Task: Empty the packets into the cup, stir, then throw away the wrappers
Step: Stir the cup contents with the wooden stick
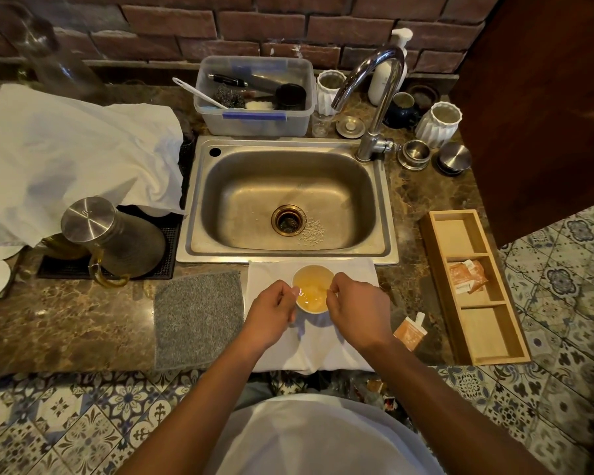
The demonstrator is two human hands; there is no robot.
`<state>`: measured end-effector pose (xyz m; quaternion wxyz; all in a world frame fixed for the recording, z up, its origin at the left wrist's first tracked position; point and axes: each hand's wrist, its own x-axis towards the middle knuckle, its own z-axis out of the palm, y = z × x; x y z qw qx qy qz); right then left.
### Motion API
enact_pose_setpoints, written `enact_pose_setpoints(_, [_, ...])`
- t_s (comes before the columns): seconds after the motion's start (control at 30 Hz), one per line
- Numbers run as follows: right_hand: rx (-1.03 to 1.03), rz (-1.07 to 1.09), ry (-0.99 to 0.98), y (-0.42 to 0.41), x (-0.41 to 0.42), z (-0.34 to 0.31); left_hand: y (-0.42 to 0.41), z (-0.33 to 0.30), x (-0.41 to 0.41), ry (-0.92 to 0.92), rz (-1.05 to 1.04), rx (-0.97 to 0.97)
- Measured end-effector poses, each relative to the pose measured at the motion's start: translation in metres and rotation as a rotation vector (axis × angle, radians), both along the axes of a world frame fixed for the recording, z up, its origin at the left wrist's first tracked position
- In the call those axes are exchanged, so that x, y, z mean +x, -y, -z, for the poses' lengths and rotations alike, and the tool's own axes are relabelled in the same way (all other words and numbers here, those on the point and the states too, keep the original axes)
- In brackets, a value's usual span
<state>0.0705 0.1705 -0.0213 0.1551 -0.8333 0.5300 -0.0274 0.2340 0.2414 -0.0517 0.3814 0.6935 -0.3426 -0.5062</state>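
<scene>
Evidently stirring is proceeding: the left hand (pixel 271 311) is gripping the cup (pixel 312 290) of yellow liquid at 6 o'clock of the sink (pixel 288 197); the right hand (pixel 352 311) is pinching something unidentifiable. An opened wrapper (pixel 408 332) is lying at 3 o'clock on the desk (pixel 66 320), undiscarded.

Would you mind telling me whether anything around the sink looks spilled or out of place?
Yes: pale granules lie scattered in the sink beside the drain, like a spill. A torn orange wrapper also lies loose on the counter, outside the wooden tray.
</scene>
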Motion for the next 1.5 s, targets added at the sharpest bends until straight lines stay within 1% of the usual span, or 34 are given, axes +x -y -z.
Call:
enact_pose_setpoints(0.1, [0.002,0.012,0.023,0.002,0.008,0.0,0.0,0.0,0.0,-0.004,-0.001,0.008])
enact_pose_setpoints(0.27, [0.134,-0.014,0.017,0.001,0.016,-0.003,-0.001,-0.001,0.0,-0.014,0.005,0.021])
enact_pose_setpoints(0.43, [0.179,-0.013,-0.015,0.006,0.006,-0.005,-0.001,-0.002,0.0,-0.037,-0.005,0.01])
enact_pose_setpoints(0.53, [0.152,-0.011,-0.045,0.009,-0.001,-0.005,-0.001,-0.002,0.0,-0.042,-0.005,0.005])
enact_pose_setpoints(0.73, [0.031,-0.019,-0.104,0.017,0.004,-0.007,-0.002,-0.002,0.0,-0.041,-0.002,0.008])
enact_pose_setpoints(0.93, [0.08,-0.013,-0.046,0.017,0.01,-0.009,-0.003,0.001,0.0,-0.039,-0.012,0.015])
enact_pose_setpoints(1.1, [0.103,-0.053,-0.055,0.006,0.004,-0.005,-0.002,0.003,0.001,-0.042,-0.013,0.011])
enact_pose_setpoints(1.23, [0.085,-0.06,-0.08,0.006,-0.004,-0.005,-0.002,0.004,0.001,-0.038,-0.019,0.002])
enact_pose_setpoints(1.33, [0.031,-0.042,-0.108,0.013,-0.003,-0.006,-0.002,0.005,0.0,-0.044,-0.023,0.007])
enact_pose_setpoints(1.5, [0.01,-0.041,-0.067,0.016,0.008,-0.005,-0.003,0.003,0.0,-0.052,-0.031,0.018])
